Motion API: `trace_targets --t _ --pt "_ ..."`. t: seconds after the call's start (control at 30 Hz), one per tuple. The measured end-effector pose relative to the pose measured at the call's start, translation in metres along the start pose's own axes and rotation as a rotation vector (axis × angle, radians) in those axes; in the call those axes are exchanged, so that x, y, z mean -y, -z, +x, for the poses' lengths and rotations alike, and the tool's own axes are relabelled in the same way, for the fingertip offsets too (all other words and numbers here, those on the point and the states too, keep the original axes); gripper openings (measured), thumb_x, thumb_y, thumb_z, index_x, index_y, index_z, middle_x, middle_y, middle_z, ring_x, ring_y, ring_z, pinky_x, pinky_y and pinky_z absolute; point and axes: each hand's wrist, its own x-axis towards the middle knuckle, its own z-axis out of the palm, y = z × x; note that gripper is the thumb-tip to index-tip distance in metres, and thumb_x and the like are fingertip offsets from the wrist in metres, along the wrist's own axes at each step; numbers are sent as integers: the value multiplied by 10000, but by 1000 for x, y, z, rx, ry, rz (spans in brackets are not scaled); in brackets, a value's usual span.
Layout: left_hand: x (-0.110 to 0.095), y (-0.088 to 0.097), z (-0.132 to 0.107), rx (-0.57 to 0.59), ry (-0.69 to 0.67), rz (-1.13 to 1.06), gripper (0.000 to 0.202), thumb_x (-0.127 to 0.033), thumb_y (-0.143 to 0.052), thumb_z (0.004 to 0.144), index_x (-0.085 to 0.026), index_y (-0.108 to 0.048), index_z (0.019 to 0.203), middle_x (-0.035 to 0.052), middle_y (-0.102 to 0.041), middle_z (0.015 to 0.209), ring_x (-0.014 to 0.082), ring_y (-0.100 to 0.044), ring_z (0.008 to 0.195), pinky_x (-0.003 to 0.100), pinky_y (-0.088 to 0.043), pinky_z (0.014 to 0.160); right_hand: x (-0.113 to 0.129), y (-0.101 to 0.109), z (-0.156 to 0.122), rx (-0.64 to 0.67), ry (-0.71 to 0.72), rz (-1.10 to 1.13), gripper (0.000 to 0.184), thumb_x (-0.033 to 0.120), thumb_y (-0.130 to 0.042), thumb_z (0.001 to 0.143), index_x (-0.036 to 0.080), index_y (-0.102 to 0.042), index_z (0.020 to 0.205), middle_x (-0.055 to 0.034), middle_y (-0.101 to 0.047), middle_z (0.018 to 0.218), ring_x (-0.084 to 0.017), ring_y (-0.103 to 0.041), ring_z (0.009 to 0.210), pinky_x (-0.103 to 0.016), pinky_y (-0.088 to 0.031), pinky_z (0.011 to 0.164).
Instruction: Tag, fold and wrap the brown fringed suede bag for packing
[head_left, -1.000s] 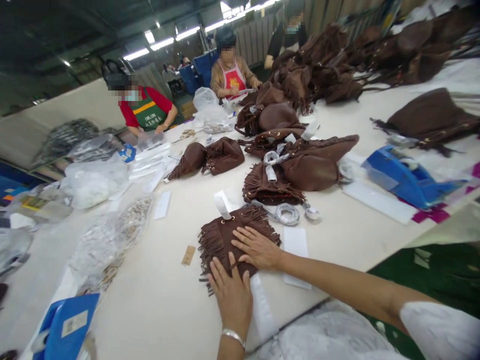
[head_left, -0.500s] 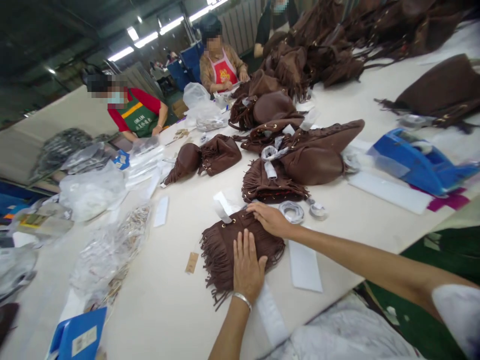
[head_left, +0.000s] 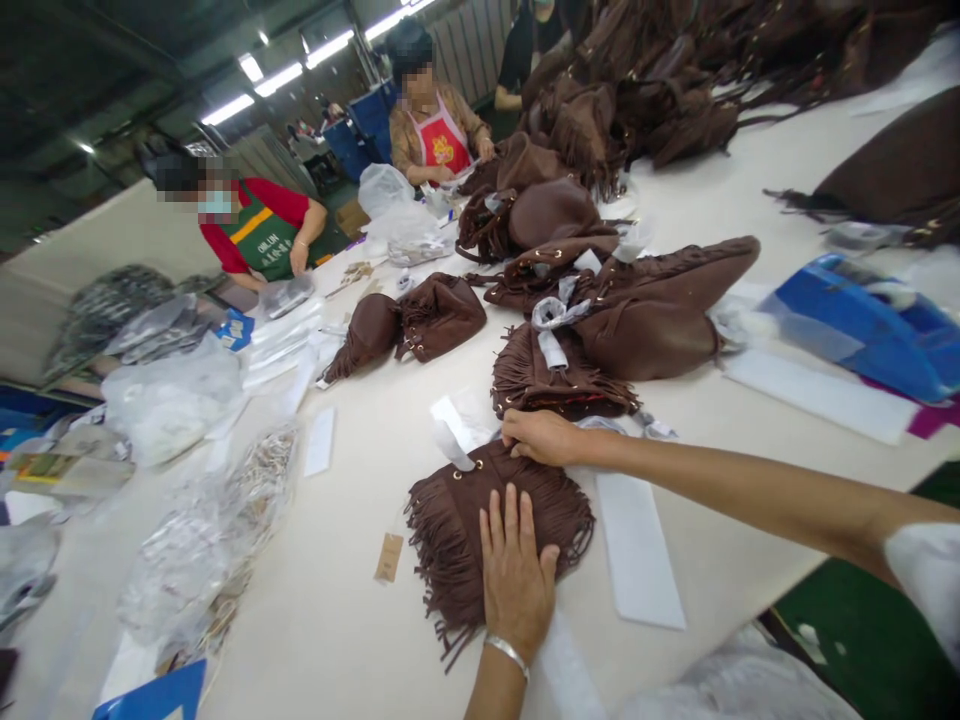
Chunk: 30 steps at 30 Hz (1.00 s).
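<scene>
A brown fringed suede bag (head_left: 457, 535) lies flat on the white table (head_left: 352, 580) in front of me. My left hand (head_left: 516, 575) rests on it, palm down, fingers stretched out flat; a silver bracelet is on the wrist. My right hand (head_left: 541, 437) is at the bag's top edge with fingers curled in a pinch on that rim. A white paper strip (head_left: 454, 432) sticks out of the bag's top. A small tan tag (head_left: 388, 557) lies left of the bag.
More brown fringed bags (head_left: 600, 320) lie beyond, with a large pile (head_left: 637, 90) at the far end. White sheets (head_left: 637, 545), plastic bags of parts (head_left: 217, 520) and a blue box (head_left: 862, 320) surround me. Other people (head_left: 255, 235) work across the table.
My right hand moved from the bag's middle up to its top edge and closed there. My left hand slid up onto the bag's lower middle. The view shifted slightly.
</scene>
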Motion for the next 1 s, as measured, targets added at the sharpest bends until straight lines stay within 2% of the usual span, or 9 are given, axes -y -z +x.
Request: trace_targets --t 0.13,0.3,0.37,0.47,0.63,0.73,0.8,0.9,1.0 --pt "0 -2 0 15 32 -6 661 -350 -468 941 -181 -207 1525 76 -201 1611 301 -140 1488 552 -315 1168 -4 -3 -4 -52 69 19 116 216 -562 902 184 -636 985 -48 -626 1022 -153 -612 817 -247 -396 668" --pt "2 -6 0 39 45 -24 665 -356 -470 938 -187 -207 1525 65 -200 1613 309 -140 1487 563 -316 1166 -5 -14 3 -44 -2 134 145 281 -595 915 196 -618 1029 -32 -676 1010 -169 -643 874 -247 -418 708" --pt "2 -7 1 46 43 -34 671 -360 -477 937 -183 -207 1525 73 -203 1611 316 -138 1487 573 -312 1165 -2 -21 8 -57 -34 74 222 387 -567 942 190 -604 1036 -46 -693 999 -177 -655 842 -246 -408 662" --pt "2 -6 2 58 45 -52 666 -355 -475 941 -176 -209 1524 86 -205 1609 326 -133 1486 586 -298 1165 2 -32 18 -75 -48 -106 377 493 -424 995 154 -588 996 -92 -711 910 -191 -666 776 -243 -361 583" --pt "1 -7 3 113 43 -77 661 -366 -469 947 -163 -213 1521 103 -202 1609 333 -112 1488 602 -267 1168 -1 -39 38 -40 -19 -292 421 438 -288 1041 117 -560 1030 -138 -710 837 -205 -667 708 -239 -325 556" --pt "1 -6 5 148 44 -81 663 -376 -483 942 -182 -225 1521 109 -180 1615 340 -92 1490 612 -255 1167 -6 -45 46 -19 -32 -299 442 430 -246 1047 110 -549 1071 -152 -706 855 -226 -671 727 -246 -329 564" --pt "0 -4 6 150 42 -81 665 -385 -510 930 -238 -239 1519 103 -151 1622 351 -104 1488 628 -265 1154 -6 -48 48 -8 -35 -252 464 435 -232 1047 102 -554 1080 -167 -702 879 -235 -672 755 -254 -338 579" --pt "-1 0 6 120 32 -73 678 -392 -552 908 -322 -250 1511 84 -128 1628 362 -146 1480 635 -306 1128 -5 -43 46 -6 -25 -199 439 427 -283 1043 101 -577 1055 -159 -706 885 -221 -670 765 -256 -353 595" --pt "-2 3 6 87 19 -57 687 -393 -564 900 -341 -248 1508 75 -156 1624 360 -174 1474 628 -341 1111 -5 -24 43 -34 -4 -196 359 397 -353 1035 132 -594 1047 -101 -715 887 -189 -670 770 -248 -383 608"
